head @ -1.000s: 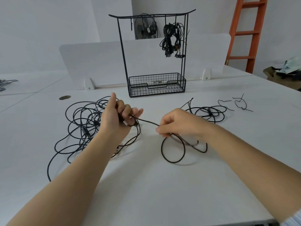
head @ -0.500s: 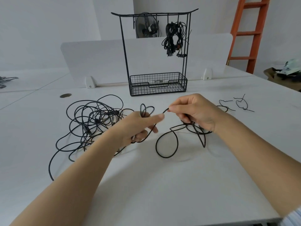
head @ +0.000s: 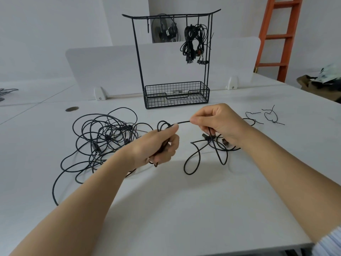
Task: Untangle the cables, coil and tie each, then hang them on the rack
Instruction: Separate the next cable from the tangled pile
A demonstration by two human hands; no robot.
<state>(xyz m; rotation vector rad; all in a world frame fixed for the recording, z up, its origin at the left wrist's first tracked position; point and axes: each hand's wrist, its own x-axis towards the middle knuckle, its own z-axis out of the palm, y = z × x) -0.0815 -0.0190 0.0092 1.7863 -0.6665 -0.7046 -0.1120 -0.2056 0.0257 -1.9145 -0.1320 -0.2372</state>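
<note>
A black cable (head: 191, 159) runs between both hands above the white table (head: 184, 209). My left hand (head: 158, 145) grips a small coil of it, with a loop sticking up past the fingers. My right hand (head: 219, 122) pinches the same cable a short way to the right; the rest drops in loose loops under that hand. A big tangle of black cables (head: 103, 137) lies on the table to the left. The black wire rack (head: 175, 58) stands behind, with coiled cables (head: 193, 45) hanging from its top bar.
Two black twist ties (head: 271, 116) lie on the table at the right. A white divider panel (head: 103, 71) stands behind the rack. An orange ladder (head: 276, 36) leans at the back right. A round grommet hole (head: 72, 109) sits at the left.
My right hand rose from the table and drew the cable up and to the right. My left hand moved right, away from the tangle, and now holds a small coil.
</note>
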